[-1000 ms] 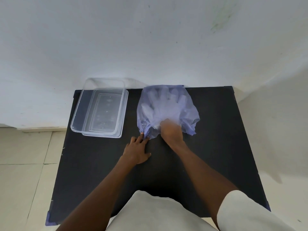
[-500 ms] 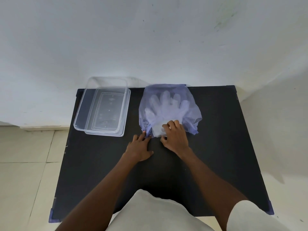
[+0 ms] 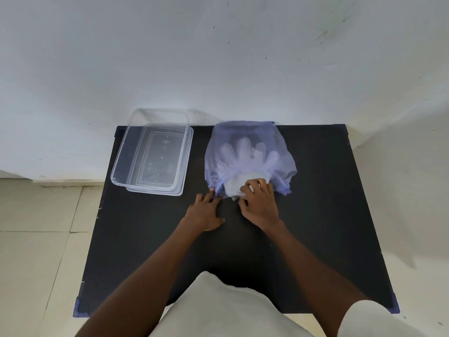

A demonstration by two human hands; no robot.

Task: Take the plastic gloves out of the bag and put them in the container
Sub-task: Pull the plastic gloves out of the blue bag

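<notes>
My left hand [image 3: 205, 211] lay flat on the black tabletop [image 3: 315, 215], its fingers [image 3: 213, 193] spread and pressing the near left corner of the purple bag [image 3: 245, 132] against the surface, gripping nothing. My right hand [image 3: 260, 205] sat at the bag's mouth, its fingers [image 3: 255, 186] curled around the bunched cuffs of the plastic gloves [image 3: 245, 154], which poked just past the opening while their finger ends were mostly inside the bag, showing through the thin film. The bag's far edge reached the back edge of the tabletop, against the white wall [image 3: 218, 57]. The clear container [image 3: 153, 161] stood to the left of the bag, apart from it, its far rim overhanging the back edge and its left side close to the tabletop's left edge. Bare tabletop lay open on the right of the bag and across the whole near half around my forearms.
</notes>
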